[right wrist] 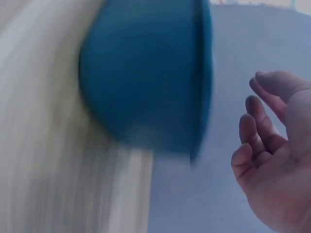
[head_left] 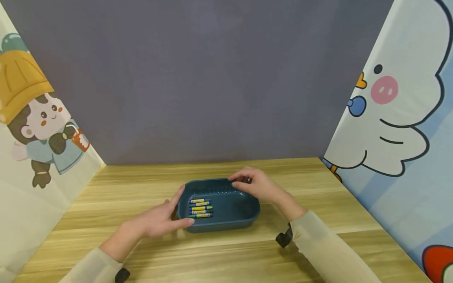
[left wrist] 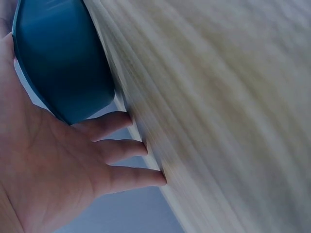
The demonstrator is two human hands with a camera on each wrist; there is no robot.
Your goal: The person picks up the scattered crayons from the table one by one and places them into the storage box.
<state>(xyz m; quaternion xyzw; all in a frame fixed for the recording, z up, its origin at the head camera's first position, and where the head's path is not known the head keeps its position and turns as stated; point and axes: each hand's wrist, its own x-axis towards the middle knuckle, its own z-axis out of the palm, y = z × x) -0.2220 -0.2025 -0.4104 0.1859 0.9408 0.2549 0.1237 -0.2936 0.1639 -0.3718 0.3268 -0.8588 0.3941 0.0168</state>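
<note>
A dark blue rounded plastic basin (head_left: 233, 225) stands on the wood-grain table. Several crayons (head_left: 201, 208) with yellow-and-blue wrappers lie side by side on its floor, toward the left end. My left hand (head_left: 159, 220) spans that end with thumb and index finger spread along the rim. In the left wrist view its other fingers (left wrist: 129, 178) stretch straight down to the tabletop beside the basin (left wrist: 63, 58). My right hand (head_left: 256, 184) hovers over the back right rim, its fingers loosely bent. The right wrist view shows this hand (right wrist: 282, 145) apart from the basin, holding nothing.
The wood-grain table (head_left: 141, 259) reaches back to a plain grey panel (head_left: 212, 86). Panels with cartoon figures stand at the left (head_left: 42, 129) and the right (head_left: 396, 118). A small black device (head_left: 284, 237) is strapped by the right sleeve.
</note>
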